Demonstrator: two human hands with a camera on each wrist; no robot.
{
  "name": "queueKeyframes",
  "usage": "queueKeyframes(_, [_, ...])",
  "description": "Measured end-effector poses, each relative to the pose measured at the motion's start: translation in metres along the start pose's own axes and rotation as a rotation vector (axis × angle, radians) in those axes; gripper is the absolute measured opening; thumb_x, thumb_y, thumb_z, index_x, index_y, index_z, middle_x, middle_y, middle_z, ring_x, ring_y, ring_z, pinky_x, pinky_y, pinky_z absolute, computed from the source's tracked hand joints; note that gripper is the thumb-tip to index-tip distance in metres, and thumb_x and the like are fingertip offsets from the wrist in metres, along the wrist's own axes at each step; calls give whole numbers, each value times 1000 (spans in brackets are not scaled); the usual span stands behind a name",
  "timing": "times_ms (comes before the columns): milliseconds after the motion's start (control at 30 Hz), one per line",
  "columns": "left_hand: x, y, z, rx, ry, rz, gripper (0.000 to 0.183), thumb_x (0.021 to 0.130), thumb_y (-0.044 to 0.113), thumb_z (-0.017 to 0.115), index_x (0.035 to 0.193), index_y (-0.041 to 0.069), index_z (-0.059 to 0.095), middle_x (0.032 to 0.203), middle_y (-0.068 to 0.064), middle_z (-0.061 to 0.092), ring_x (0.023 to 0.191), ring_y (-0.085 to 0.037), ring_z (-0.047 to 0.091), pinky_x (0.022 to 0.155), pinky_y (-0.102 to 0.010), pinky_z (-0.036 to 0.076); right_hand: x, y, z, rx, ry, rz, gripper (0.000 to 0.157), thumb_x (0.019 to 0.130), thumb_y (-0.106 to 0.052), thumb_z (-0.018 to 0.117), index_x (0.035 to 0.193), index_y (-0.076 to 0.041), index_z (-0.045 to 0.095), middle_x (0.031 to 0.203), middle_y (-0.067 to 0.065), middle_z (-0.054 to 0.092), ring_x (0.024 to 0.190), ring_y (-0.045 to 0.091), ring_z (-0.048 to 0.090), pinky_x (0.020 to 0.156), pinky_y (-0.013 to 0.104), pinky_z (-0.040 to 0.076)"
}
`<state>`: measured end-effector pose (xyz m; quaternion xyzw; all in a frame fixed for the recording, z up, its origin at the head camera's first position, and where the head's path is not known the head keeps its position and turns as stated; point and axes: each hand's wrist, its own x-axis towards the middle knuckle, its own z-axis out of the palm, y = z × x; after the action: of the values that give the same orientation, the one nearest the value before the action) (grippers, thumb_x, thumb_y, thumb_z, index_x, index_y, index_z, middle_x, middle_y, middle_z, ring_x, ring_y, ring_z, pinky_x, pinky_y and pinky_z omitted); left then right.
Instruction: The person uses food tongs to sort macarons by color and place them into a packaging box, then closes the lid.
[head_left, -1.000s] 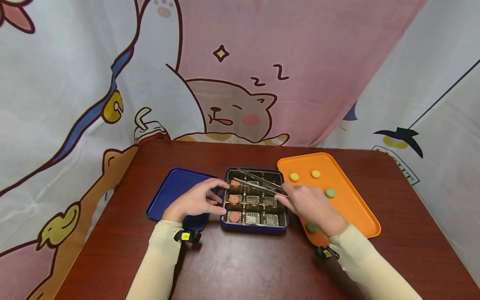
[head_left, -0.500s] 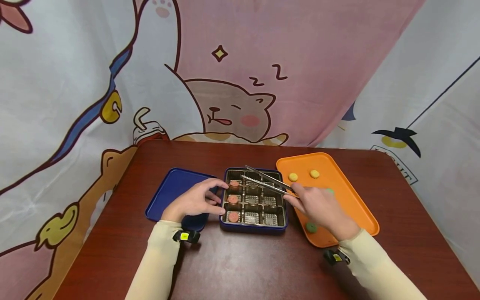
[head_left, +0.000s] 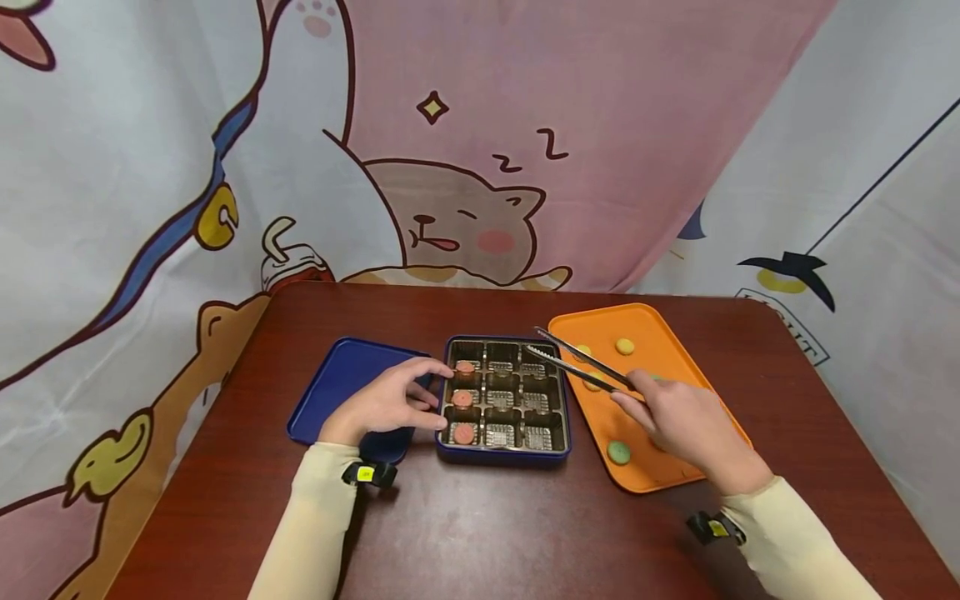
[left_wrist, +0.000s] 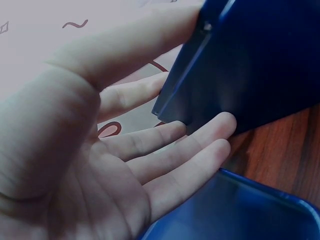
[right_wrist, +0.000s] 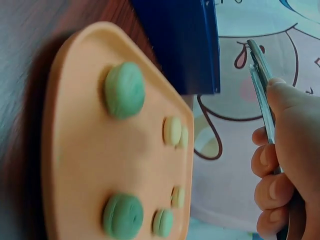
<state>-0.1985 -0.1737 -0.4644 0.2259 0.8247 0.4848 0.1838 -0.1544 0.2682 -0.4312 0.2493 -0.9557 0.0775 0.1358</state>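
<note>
My left hand (head_left: 386, 400) rests at the left side of a dark blue box (head_left: 504, 457), fingers spread and touching its wall, as the left wrist view shows. Inside is a divided insert; pink macarons (head_left: 463, 433) sit in its left column, one per compartment. My right hand (head_left: 678, 425) grips metal tongs (head_left: 570, 368). Their tips are parted with nothing between them, over the box's right rim and the orange tray's (head_left: 600, 319) near-left part in the head view. On that tray lie yellow macarons (head_left: 625, 346) and green macarons (head_left: 618, 452), some partly hidden by the right hand.
A shallow blue lid or tray (head_left: 348, 379) lies left of the box, partly under the left hand. Everything stands on a dark red-brown wooden table (head_left: 487, 525). A printed cloth (head_left: 637, 125) with a cartoon cat hangs behind the table.
My right hand has moved right with the tongs, from over the box to over the orange tray. The left hand has stayed at the box, and the pink macarons have not moved.
</note>
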Motion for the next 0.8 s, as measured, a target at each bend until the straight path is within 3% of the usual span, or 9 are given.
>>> queueKeyframes(300, [0,0,0,3,2,-3,71,85,24,92,147,16,58,156,-10,47,112,-26,71,92,-41,61,-26,18,-3,-45,-13,69,27,99,-33,75,98,-13,58,58,-11,39,47,5,33,40,24,28])
queueKeyframes(800, [0,1,0,6,-1,5,71,85,23,91,147,16,57,156,-10,46,111,-26,70,93,-41,61,-53,35,-6,-50,-137,210,31,103,-39,69,101,-10,58,56,-5,36,49,12,36,43,29,31])
